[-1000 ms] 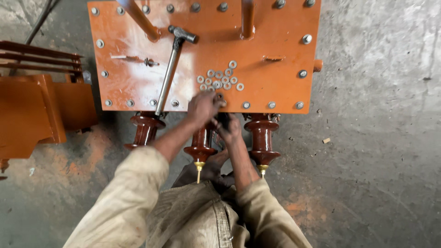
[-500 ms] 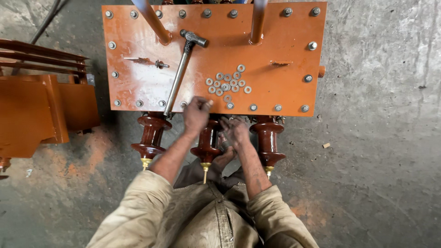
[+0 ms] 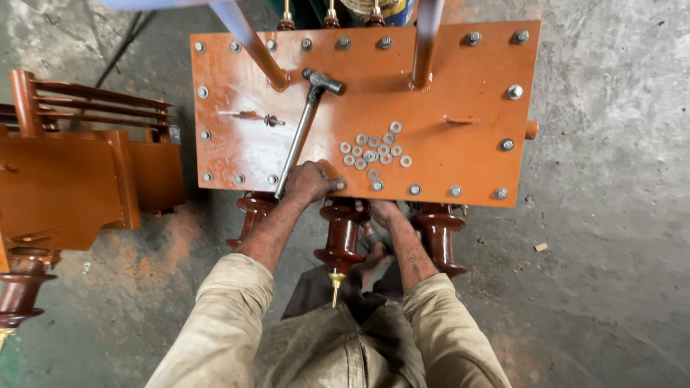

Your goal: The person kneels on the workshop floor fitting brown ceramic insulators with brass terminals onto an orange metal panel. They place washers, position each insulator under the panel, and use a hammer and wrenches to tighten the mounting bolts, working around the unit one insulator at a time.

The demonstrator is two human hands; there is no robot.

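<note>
An orange-brown steel cover plate (image 3: 460,86) lies flat, with bolts around its rim. My left hand (image 3: 307,181) rests on its near edge, fingers pinched on a bolt (image 3: 338,185) there. My right hand (image 3: 381,213) reaches under the same edge, between the brown ribbed insulators (image 3: 343,233); its fingers are hidden. A steel long-handled tool (image 3: 302,129) lies on the plate, its handle end just left of my left hand. Several loose washers (image 3: 374,151) sit in a cluster just beyond that hand.
Two slanted pipes (image 3: 251,43) rise from the plate's far side. An orange finned tank part (image 3: 72,179) stands at the left, with another insulator (image 3: 21,287) below it. Rough grey concrete floor (image 3: 611,251) surrounds the plate.
My view has shifted so the plate sits lower and larger. My left hand has stayed at the near-edge bolt. My right hand has slipped further down under the edge.
</note>
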